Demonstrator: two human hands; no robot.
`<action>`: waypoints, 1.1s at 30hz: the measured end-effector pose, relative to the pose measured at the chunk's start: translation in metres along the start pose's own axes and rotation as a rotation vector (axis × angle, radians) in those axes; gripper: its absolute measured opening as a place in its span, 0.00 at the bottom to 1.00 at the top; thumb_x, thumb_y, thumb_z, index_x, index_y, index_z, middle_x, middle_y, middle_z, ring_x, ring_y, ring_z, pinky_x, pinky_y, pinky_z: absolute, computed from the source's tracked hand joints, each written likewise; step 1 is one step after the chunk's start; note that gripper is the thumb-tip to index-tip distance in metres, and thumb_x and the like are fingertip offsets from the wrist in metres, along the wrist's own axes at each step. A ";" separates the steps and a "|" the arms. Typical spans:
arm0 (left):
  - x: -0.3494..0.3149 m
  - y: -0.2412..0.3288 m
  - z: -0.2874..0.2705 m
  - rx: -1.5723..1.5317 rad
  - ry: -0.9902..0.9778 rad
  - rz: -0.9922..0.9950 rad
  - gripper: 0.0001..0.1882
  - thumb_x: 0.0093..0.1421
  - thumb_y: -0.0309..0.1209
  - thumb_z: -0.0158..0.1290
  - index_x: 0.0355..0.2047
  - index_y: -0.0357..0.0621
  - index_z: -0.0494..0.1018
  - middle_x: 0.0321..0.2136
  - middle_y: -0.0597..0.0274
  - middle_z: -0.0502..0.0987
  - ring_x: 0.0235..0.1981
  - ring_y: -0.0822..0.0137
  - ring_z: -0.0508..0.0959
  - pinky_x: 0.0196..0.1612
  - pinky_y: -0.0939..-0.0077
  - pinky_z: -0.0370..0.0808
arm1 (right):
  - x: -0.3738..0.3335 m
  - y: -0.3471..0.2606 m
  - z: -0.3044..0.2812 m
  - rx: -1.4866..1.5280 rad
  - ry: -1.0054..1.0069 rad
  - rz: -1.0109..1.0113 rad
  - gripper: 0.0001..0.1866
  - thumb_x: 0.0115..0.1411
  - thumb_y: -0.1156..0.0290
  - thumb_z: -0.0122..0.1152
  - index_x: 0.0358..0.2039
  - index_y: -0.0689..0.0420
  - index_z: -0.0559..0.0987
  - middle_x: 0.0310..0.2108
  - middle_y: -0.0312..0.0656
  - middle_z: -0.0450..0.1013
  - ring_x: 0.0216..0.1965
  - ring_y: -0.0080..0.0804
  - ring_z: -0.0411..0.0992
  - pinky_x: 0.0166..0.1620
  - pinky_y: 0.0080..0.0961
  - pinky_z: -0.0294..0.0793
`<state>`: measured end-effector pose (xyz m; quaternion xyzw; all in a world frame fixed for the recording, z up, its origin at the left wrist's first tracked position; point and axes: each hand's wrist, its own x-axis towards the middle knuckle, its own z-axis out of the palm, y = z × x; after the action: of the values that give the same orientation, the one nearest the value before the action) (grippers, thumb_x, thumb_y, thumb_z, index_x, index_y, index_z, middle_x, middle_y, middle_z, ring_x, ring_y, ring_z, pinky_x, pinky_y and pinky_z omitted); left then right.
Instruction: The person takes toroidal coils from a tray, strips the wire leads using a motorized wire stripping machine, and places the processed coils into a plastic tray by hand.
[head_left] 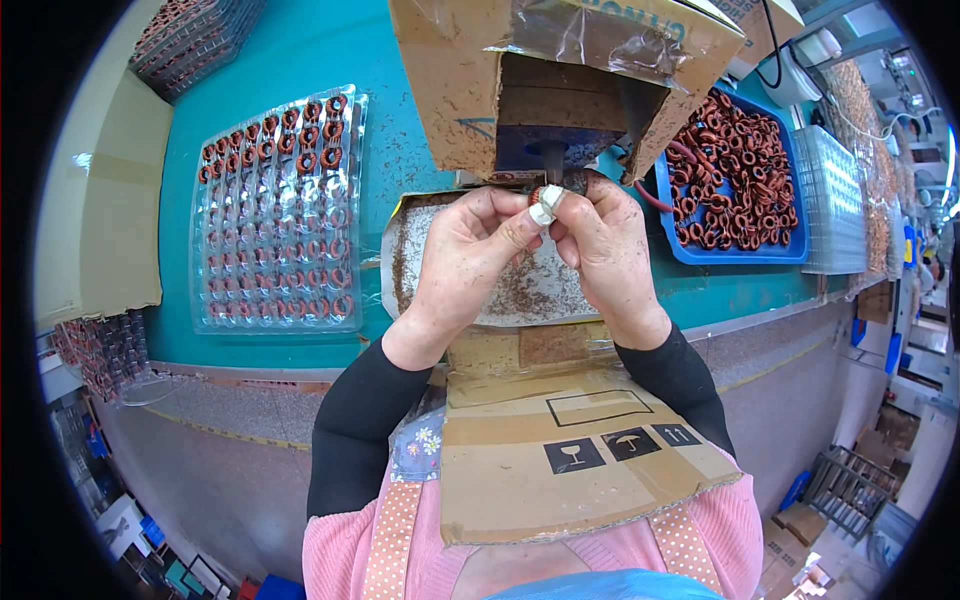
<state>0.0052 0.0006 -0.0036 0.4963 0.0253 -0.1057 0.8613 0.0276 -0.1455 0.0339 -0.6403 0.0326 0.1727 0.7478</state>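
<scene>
My left hand [455,255] and my right hand [608,250] meet in front of a cardboard hood [445,90]. Thumbs and fingertips of both pinch a small copper-wound ring coil [536,196]; white wrapping covers the thumb tips. The coil is held against or just beside the tip of a dark upright spindle [553,160] beneath the hood; whether they touch, I cannot tell. My fingers hide most of the coil. Under my hands lies a pale sheet [540,295] strewn with brown shavings.
To the left, a clear plastic tray [357,210] holds rows of ring coils, with stacked trays [195,40] behind it. A blue bin [740,257] heaped with loose coils stands at right, next to stacked clear trays [835,200]. A cardboard flap [580,450] covers my lap.
</scene>
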 end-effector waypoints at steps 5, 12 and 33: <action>-0.002 0.002 0.003 0.029 -0.003 0.012 0.08 0.59 0.28 0.56 0.36 0.36 0.73 0.29 0.65 0.77 0.29 0.79 0.74 0.32 0.86 0.70 | -0.001 0.006 -0.003 0.030 -0.008 -0.010 0.11 0.58 0.68 0.54 0.32 0.64 0.75 0.20 0.34 0.70 0.17 0.13 0.61 0.20 0.12 0.59; -0.013 0.007 0.006 0.124 0.040 0.041 0.07 0.55 0.27 0.59 0.34 0.39 0.75 0.24 0.68 0.75 0.24 0.80 0.71 0.27 0.86 0.66 | -0.008 0.008 -0.014 -0.116 -0.045 0.009 0.13 0.59 0.64 0.56 0.31 0.63 0.76 0.21 0.33 0.70 0.19 0.14 0.64 0.22 0.12 0.62; -0.004 0.011 0.005 0.134 -0.027 -0.100 0.10 0.57 0.29 0.58 0.35 0.34 0.75 0.32 0.64 0.77 0.33 0.78 0.73 0.40 0.83 0.71 | -0.008 -0.003 -0.016 -0.121 -0.014 0.102 0.13 0.57 0.64 0.58 0.31 0.63 0.74 0.20 0.33 0.68 0.19 0.14 0.61 0.21 0.13 0.59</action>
<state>0.0032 0.0023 0.0087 0.5495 0.0314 -0.1566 0.8201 0.0235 -0.1630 0.0360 -0.6807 0.0494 0.2165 0.6981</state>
